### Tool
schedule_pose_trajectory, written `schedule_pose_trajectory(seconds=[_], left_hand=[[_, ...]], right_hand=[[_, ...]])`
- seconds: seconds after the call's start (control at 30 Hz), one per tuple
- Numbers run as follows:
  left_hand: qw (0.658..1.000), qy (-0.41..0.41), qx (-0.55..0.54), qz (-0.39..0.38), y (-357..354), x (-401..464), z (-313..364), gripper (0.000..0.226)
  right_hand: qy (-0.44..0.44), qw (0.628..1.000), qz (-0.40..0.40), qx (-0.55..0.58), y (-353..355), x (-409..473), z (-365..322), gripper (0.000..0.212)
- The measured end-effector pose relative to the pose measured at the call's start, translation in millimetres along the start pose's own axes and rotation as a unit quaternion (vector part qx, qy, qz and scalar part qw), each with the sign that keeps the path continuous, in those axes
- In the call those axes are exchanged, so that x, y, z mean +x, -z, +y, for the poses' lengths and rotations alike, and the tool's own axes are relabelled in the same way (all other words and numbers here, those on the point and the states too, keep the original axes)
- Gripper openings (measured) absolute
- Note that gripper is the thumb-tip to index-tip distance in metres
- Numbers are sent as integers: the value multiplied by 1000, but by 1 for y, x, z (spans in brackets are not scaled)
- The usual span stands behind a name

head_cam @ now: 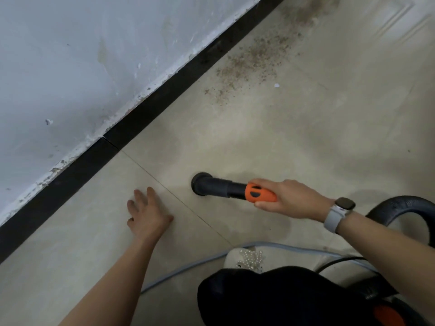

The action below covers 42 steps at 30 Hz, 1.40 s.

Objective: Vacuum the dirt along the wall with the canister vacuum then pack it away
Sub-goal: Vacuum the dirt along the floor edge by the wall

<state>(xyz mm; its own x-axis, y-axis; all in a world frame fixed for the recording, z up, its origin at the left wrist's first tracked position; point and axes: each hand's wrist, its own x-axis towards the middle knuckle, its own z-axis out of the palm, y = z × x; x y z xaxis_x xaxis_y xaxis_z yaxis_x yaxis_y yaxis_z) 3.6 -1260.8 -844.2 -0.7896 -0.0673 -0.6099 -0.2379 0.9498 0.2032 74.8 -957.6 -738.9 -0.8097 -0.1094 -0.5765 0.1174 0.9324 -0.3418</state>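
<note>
The nozzle point(200, 184) is being held by its orange grip in the curled right hand point(282, 200). The left hand point(147, 212) is being kept flat and open on the floor point(306, 137). The dirt point(254, 60) by the wall point(70, 67) is still waiting ahead, so the nozzle probably needs pushing there. The vacuum point(388, 314) is being mostly cut off.

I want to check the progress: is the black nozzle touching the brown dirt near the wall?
Apart. The head view shows the nozzle with bare floor between it and the dirt.
</note>
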Motion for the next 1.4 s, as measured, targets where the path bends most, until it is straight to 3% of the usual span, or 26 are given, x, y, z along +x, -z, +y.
schedule_pose_trajectory(seconds=[0.2, 0.27, 0.37, 0.53, 0.63, 0.8, 1.07, 1.3, 1.4], left_hand=[[1000, -7, -1, 17, -3, -3, 15, 86], [1000, -12, -2, 14, -7, -4, 18, 85], [999, -24, 0, 22, -13, -8, 16, 80], [999, -42, -1, 20, -9, -10, -7, 71], [999, -37, 4, 32, -6, -9, -14, 70], [998, -59, 15, 3, -7, -15, 1, 73], [991, -129, 40, -22, -23, -23, 62, 74], [986, -145, 81, -35, -37, -26, 81, 69], [983, -157, 93, -36, -38, -25, 88, 69]], right_hand=[[-132, 978, 159, -9, 34, 14, 53, 52], [-154, 973, 174, 9, 43, 16, 61, 48], [-111, 983, 144, -11, 33, 13, 55, 53], [33, 999, 0, -23, -11, 0, 8, 61], [71, 996, -52, -19, -26, 0, -7, 58], [41, 998, -51, -26, -4, -13, 22, 57], [-124, 987, 100, 1, 41, -43, 103, 49], [-35, 999, -8, 18, 8, -55, 85, 50], [-27, 999, -5, 29, 5, -55, 90, 48]])
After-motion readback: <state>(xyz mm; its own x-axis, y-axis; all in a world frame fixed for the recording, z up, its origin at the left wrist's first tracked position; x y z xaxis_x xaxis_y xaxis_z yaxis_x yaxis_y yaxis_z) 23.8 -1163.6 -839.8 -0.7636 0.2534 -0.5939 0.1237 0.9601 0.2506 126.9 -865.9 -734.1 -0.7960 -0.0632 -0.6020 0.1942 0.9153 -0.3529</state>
